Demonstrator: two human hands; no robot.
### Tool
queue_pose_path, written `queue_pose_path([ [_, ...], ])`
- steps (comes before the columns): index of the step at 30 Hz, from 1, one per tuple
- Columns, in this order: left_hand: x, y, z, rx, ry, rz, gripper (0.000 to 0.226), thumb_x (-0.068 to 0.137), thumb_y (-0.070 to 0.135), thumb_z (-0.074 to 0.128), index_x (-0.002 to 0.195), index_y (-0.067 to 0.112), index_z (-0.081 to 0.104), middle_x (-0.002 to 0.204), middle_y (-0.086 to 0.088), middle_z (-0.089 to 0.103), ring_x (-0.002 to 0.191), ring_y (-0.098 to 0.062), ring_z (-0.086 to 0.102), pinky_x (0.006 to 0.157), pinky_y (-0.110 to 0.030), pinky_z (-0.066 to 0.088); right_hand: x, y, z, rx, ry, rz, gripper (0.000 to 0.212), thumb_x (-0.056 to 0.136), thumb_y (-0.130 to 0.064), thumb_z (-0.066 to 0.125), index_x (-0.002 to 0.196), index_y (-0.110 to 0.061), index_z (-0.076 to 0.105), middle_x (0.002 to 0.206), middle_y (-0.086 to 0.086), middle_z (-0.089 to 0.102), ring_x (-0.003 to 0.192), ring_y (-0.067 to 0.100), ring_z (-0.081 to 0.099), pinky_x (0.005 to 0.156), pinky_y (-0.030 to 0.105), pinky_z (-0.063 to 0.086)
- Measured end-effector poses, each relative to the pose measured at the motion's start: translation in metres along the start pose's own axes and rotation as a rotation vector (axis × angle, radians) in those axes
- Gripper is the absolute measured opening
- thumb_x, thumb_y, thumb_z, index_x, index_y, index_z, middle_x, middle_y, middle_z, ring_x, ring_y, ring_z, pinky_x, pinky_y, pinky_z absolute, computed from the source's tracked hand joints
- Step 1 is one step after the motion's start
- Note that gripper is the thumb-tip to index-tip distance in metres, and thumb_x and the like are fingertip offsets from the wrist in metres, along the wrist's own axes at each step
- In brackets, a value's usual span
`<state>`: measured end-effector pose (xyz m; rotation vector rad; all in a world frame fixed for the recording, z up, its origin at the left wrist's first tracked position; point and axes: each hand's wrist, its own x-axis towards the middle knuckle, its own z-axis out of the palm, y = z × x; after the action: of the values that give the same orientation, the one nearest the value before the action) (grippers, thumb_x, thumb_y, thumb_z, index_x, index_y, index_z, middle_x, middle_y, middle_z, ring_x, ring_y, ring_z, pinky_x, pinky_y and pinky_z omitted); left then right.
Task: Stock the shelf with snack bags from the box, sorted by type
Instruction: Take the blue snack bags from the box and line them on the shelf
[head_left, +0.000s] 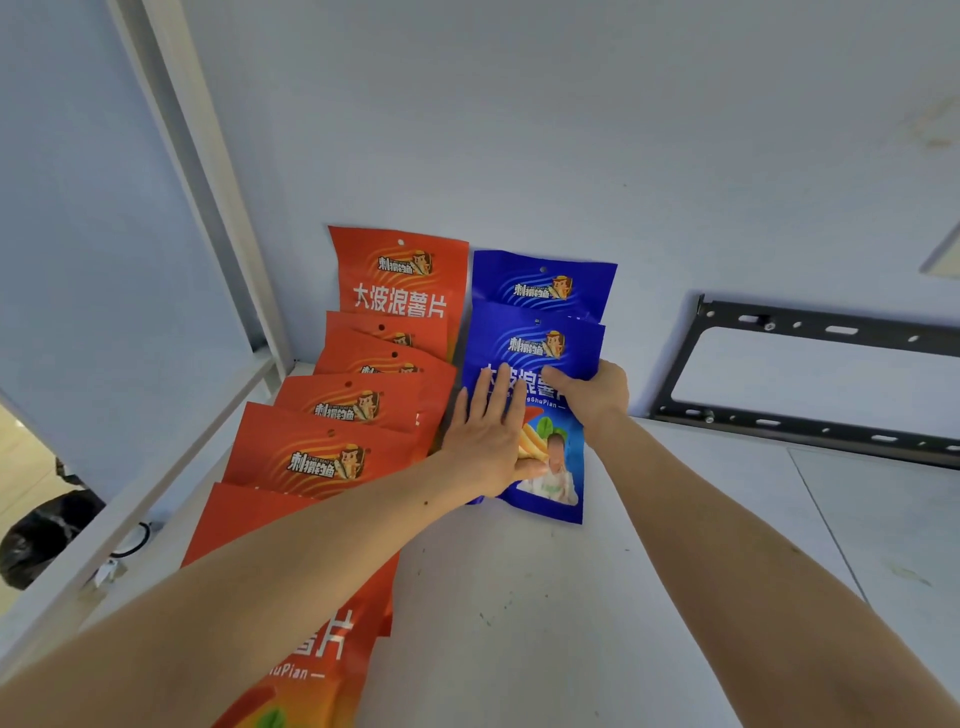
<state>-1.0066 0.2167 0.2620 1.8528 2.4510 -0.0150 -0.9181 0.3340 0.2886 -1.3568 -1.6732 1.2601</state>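
A row of several orange snack bags (332, 457) overlaps from the back wall toward me on the left of the white shelf (519, 597). To their right, a blue snack bag (543, 283) leans against the wall. A second blue bag (558, 467) lies in front of it. My left hand (485, 441) rests flat, fingers spread, on this front blue bag's left side. My right hand (592, 392) grips the same bag at its right edge, thumb across the front. The box is out of view.
A black metal bracket (810, 431) is fixed to the wall at the right, just above the shelf. A white frame post (218, 182) borders the shelf on the left. A dark bag (41, 535) lies on the floor below, far left.
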Motion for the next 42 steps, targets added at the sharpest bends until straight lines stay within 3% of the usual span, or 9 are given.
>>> queue_pose_path([
  [8, -0.006, 0.002, -0.004, 0.060, 0.064, 0.038, 0.102, 0.088, 0.069, 0.042, 0.153, 0.013, -0.013, 0.160, -0.010, -0.021, 0.146, -0.032, -0.021, 0.117, -0.047, -0.006, -0.012, 0.006, -0.021, 0.068, 0.028, 0.042, 0.060, 0.084, -0.034, 0.073, 0.129, -0.012, 0.041, 0.129, 0.008, 0.059, 0.099, 0.014, 0.059, 0.075, 0.029, 0.052],
  [19, -0.024, 0.010, -0.006, 0.118, 0.115, -0.009, 0.091, 0.093, 0.065, 0.035, 0.153, 0.012, -0.009, 0.161, -0.010, -0.016, 0.147, -0.032, -0.017, 0.118, -0.049, -0.001, -0.038, 0.023, -0.049, -0.015, -0.019, 0.019, 0.049, 0.089, -0.034, 0.067, 0.127, -0.012, 0.046, 0.127, 0.004, 0.056, 0.104, 0.012, 0.052, 0.054, 0.017, 0.043],
  [22, -0.033, 0.014, -0.007, 0.117, 0.104, 0.002, 0.090, 0.094, 0.061, 0.037, 0.153, 0.011, -0.010, 0.162, -0.011, -0.013, 0.148, -0.032, -0.015, 0.118, -0.049, -0.001, -0.049, 0.031, -0.057, -0.104, -0.048, -0.039, 0.040, 0.091, -0.030, 0.066, 0.123, -0.011, 0.051, 0.124, 0.004, 0.058, 0.109, 0.012, 0.052, 0.059, 0.017, 0.047],
  [27, -0.049, 0.032, -0.013, 0.153, 0.097, 0.083, 0.088, 0.096, 0.056, 0.042, 0.154, 0.010, -0.006, 0.162, -0.010, -0.009, 0.148, -0.031, -0.012, 0.119, -0.049, -0.001, -0.075, 0.048, -0.087, -0.465, -0.011, -0.109, 0.033, 0.090, -0.028, 0.067, 0.118, -0.013, 0.056, 0.121, 0.003, 0.061, 0.108, 0.019, 0.058, 0.081, 0.031, 0.049],
  [32, -0.069, 0.074, -0.013, 0.217, 0.074, 0.196, 0.081, 0.099, 0.057, 0.028, 0.153, 0.008, -0.006, 0.162, -0.011, -0.011, 0.149, -0.031, -0.012, 0.118, -0.049, -0.005, -0.121, 0.070, -0.138, -0.700, 0.055, -0.086, 0.033, 0.093, -0.027, 0.061, 0.125, -0.019, 0.055, 0.126, 0.000, 0.057, 0.112, 0.020, 0.057, 0.080, 0.032, 0.047],
  [42, -0.112, 0.232, -0.002, 0.166, 0.004, 0.559, 0.064, 0.104, 0.037, 0.034, 0.153, 0.008, 0.006, 0.162, -0.011, -0.005, 0.149, -0.029, -0.009, 0.120, -0.049, -0.003, -0.237, 0.139, -0.289, -0.822, 0.293, 0.057, 0.027, 0.095, -0.020, 0.055, 0.122, -0.018, 0.059, 0.124, 0.003, 0.056, 0.108, 0.024, 0.058, 0.073, 0.029, 0.040],
])
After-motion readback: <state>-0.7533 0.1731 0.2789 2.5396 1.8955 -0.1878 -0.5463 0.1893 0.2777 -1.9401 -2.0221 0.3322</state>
